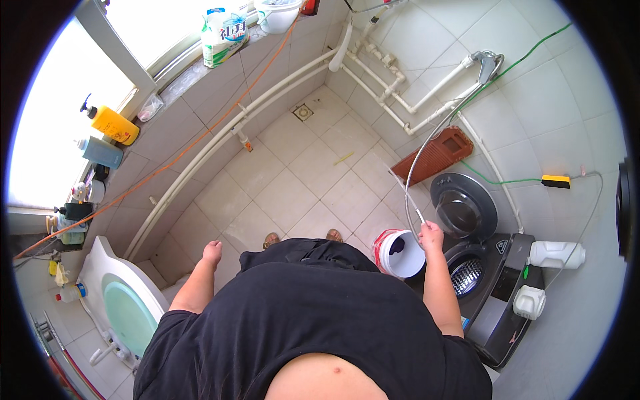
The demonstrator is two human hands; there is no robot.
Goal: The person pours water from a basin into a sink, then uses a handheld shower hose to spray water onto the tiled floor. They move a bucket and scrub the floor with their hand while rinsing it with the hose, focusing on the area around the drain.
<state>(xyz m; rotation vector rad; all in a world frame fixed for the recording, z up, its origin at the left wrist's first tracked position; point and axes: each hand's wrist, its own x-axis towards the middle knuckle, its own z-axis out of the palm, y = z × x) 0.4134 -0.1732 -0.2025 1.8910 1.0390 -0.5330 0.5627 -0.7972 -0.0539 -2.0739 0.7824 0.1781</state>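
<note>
Person stands in a tiled bathroom, seen from above. Right hand (431,235) is closed round the end of a thin grey hose (427,143), held just above and to the right of a white bucket (402,254) w/ red rim. The hose end points down-left toward the bucket mouth; from the fist the hose rises in a long arc up the wall to the tap (487,65) on the white pipes (393,87), so its long axis runs roughly away from the person, toward the wall. Right hand is clearly the nearer one; bucket sits just beside it, a dark item inside.

Left hand (213,252) hangs free at the side, well apart from hose & bucket, fingers loosely curled, holding nothing as far as can be told.

Just right of the bucket: dark front-load washer (497,313) w/ door (464,207) swung open, drum visible. White jug (557,254) & smaller white container (531,301) sit on top of it. Red ribbed board (441,155) leans on the wall behind. Toilet (127,300) at lower left, bottles along the window sill (107,137). Nothing stands between hose end & bucket; the open washer door crowds the right side
</note>
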